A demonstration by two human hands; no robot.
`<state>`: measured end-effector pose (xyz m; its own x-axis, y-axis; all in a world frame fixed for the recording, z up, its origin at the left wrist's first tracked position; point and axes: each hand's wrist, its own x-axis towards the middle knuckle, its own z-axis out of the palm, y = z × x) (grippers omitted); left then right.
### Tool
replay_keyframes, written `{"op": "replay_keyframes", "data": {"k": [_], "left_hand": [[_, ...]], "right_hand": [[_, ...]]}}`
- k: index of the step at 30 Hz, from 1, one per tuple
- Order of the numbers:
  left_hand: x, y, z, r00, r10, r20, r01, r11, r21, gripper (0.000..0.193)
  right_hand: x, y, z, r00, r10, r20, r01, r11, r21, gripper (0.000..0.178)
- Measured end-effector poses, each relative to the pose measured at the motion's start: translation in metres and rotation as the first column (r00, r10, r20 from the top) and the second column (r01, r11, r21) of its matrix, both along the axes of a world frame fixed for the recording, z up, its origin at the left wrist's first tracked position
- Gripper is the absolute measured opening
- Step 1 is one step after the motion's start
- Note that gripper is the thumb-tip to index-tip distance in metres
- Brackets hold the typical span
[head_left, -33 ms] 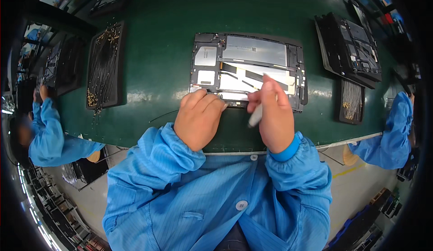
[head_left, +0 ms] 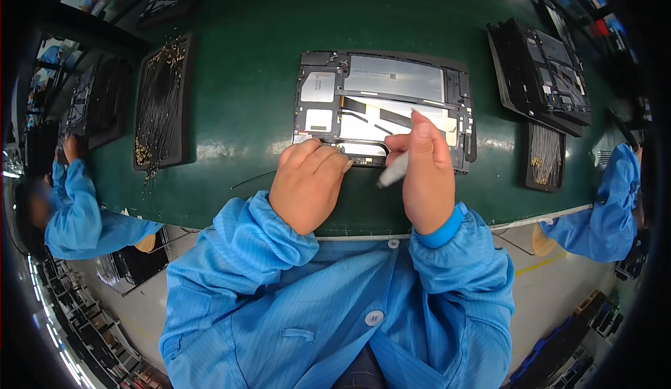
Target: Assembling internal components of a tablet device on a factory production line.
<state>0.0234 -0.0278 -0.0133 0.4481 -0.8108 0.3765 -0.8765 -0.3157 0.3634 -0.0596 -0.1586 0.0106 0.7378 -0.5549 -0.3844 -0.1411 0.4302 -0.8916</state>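
Note:
An opened tablet-like device (head_left: 318, 120) lies on the green bench in front of me, with a silver battery (head_left: 395, 78), bright panels and black strips showing. My left hand (head_left: 307, 186) rests on its near left edge, fingers curled and closed. A thin black cable (head_left: 251, 179) runs out from under that hand to the left; the fingertips' grip is partly hidden. Over the near right part of the device, my right hand (head_left: 428, 172) is closed around a pale, stubby tool (head_left: 393, 171), whose blunt end slants down to the left. The tool's exact kind is unclear.
A dark tray (head_left: 187, 102) of thin cables with gold ends stands at left. On the right are stacked device housings (head_left: 552, 67) and a smaller cable tray (head_left: 544, 155). People in blue sleeves (head_left: 594, 200) sit on both sides.
The pale tool has tilted, its blunt end swinging up and left, and my right hand's fingers have shifted slightly. My left hand has stayed in place.

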Motion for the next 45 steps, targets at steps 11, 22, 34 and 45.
{"op": "replay_keyframes", "data": {"k": [11, 22, 34, 45], "left_hand": [[-0.001, -0.002, 0.001, 0.999, 0.029, -0.016, -0.029, 0.999, 0.03, 0.015], [-0.003, -0.004, 0.005, 0.999, 0.022, 0.026, -0.022, 1.0, 0.002, 0.018], [-0.001, 0.003, 0.004, 0.999, 0.016, 0.028, -0.018, 0.998, 0.066, 0.018], [-0.013, 0.032, 0.011, -0.161, 0.227, -0.961, -0.515, 0.811, 0.278, 0.025]], "right_hand": [[0.003, 0.012, -0.034, 0.958, -0.06, 0.282, 0.207, 0.823, -0.529, 0.026], [0.004, 0.013, -0.04, 0.952, -0.033, 0.304, 0.203, 0.81, -0.549, 0.026], [0.021, 0.007, 0.001, 0.931, 0.362, -0.038, -0.191, 0.398, -0.897, 0.019], [0.023, -0.003, -0.017, 0.995, 0.002, 0.104, 0.021, 0.977, -0.214, 0.035]]}}
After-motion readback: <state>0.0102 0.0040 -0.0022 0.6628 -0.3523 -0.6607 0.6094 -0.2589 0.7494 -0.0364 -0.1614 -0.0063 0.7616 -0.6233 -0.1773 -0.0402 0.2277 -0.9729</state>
